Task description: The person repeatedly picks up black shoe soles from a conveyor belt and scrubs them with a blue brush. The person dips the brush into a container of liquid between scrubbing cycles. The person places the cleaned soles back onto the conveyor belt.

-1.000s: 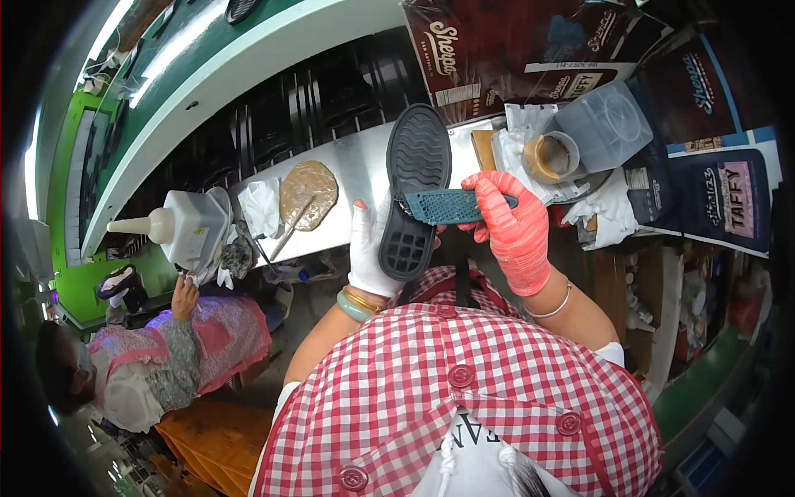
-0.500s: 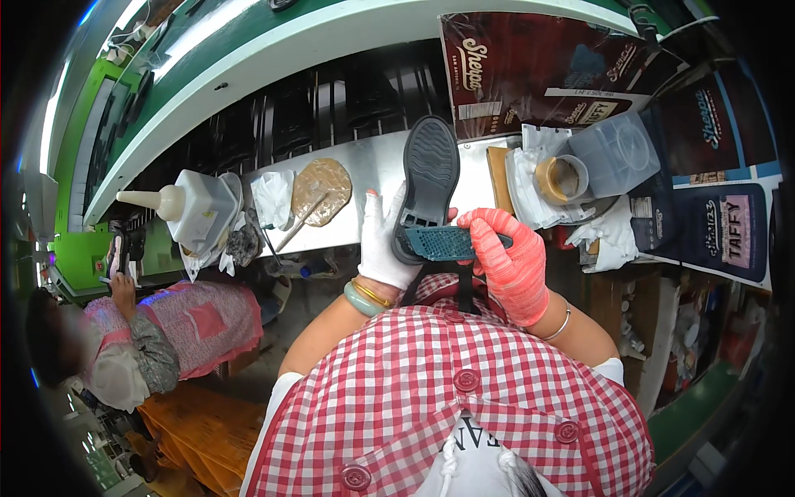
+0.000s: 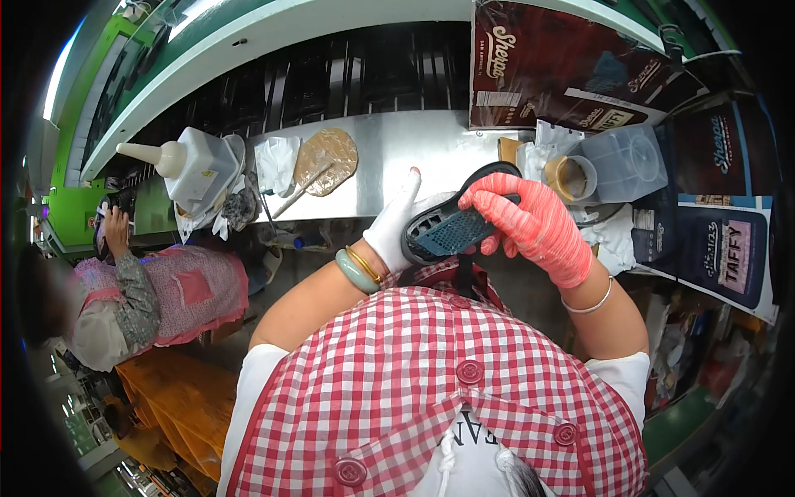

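Observation:
My left hand (image 3: 394, 225), in a white glove with bare fingertips, is wrapped round the heel end of a black shoe sole (image 3: 421, 225). The sole slants away to the upper right, its front part mostly behind my right hand. Small square hollows show near its heel. In a coral-pink glove, my right hand (image 3: 530, 224) pinches a flat teal textured piece (image 3: 450, 233) with a black end. That piece lies over the heel part of the sole; whether it touches is unclear. My right fingers hide part of both.
Left on the metal bench (image 3: 406, 145) stand a white squeeze bottle (image 3: 200, 170), white paper (image 3: 276, 163) and a brown glue-smeared disc (image 3: 331, 161) with a stick. Right are a cup (image 3: 570, 178), a clear container (image 3: 625, 161) and cartons (image 3: 563, 66). A black slatted conveyor (image 3: 331, 74) runs behind. A person (image 3: 157, 290) sits left.
The sole has swung from nearly upright to slanting rightward. My right hand has moved up and right, now covering the sole's front part; the teal piece has tilted with it.

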Demonstrator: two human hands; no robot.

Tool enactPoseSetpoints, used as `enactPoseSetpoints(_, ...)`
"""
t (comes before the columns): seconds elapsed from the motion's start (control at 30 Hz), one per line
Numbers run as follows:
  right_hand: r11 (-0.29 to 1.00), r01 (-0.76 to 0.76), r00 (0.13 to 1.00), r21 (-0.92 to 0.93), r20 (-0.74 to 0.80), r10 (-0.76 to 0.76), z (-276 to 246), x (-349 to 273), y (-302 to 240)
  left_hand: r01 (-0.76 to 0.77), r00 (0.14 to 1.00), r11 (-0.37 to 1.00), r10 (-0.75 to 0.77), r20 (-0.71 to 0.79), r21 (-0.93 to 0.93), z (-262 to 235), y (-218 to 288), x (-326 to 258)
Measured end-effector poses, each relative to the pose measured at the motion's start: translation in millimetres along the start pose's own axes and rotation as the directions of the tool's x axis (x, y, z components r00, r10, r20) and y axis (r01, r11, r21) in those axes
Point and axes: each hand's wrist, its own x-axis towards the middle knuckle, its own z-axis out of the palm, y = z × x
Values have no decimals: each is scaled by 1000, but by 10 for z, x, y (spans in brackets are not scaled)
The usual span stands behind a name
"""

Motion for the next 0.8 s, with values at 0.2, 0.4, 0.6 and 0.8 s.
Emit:
enactPoseSetpoints(0.2,995,-26,997,-99,70,33,16,110,-147,130,991,985,-126,-36,110,-22,38,37)
enactPoseSetpoints(0.4,983,-15,996,-181,79,29,74,191,-133,135,990,968,-140,10,212,-147,73,111)
enactPoseSetpoints(0.6,986,-17,994,-164,107,35,-156,213,46,353,935,915,-340,-98,196,-215,230,103)
enactPoseSetpoints(0.8,984,-73,997,-159,19,77,-407,37,257,354,935,906,-341,-94,234,-351,278,139)
